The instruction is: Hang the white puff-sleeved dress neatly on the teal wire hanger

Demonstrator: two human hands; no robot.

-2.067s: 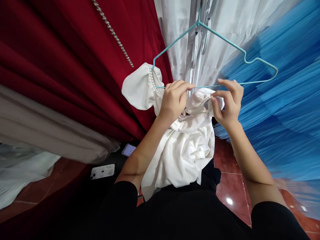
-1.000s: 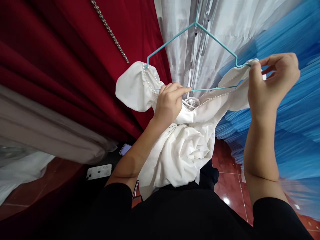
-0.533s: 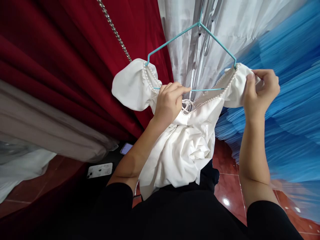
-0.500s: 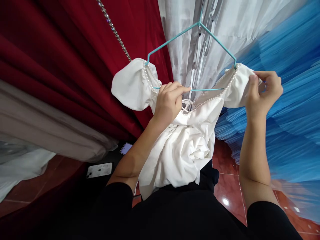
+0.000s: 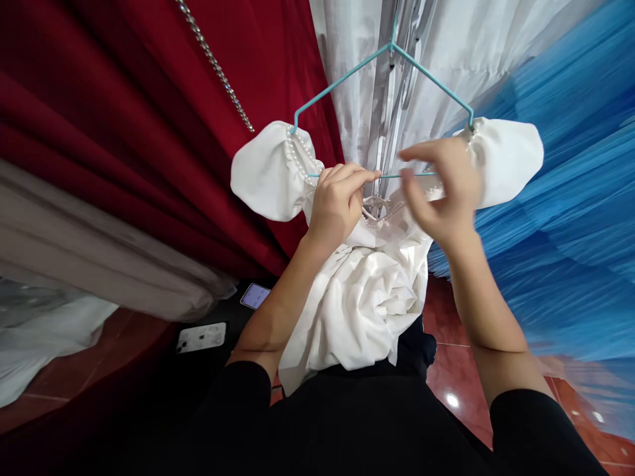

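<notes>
A white dress (image 5: 367, 311) with pearl-edged neckline and puffed sleeves hangs from a light-blue hanger (image 5: 342, 78), its skirt bunched in front of my body. My left hand (image 5: 337, 201) is closed on the dress's neckline beside the hanger's lower bar. Slightly blurred, my right hand (image 5: 444, 188) is in front of the right part of the neckline, thumb and fingers apart, with nothing seen between them. The right puffed sleeve (image 5: 510, 158) spreads out just beyond that hand, and the left puffed sleeve (image 5: 265, 172) hangs at the other end.
Red curtains (image 5: 198, 132) fill the left, with a beaded strand (image 5: 215, 66) in front. Blue tulle (image 5: 560, 231) hangs at the right. Two phones, one white (image 5: 201, 337) and one with a lit screen (image 5: 254, 295), lie on a black surface at lower left.
My right hand has let go of the right sleeve and moved left to the neckline, its fingers now apart. That sleeve has spread outward. My left hand has kept its hold.
</notes>
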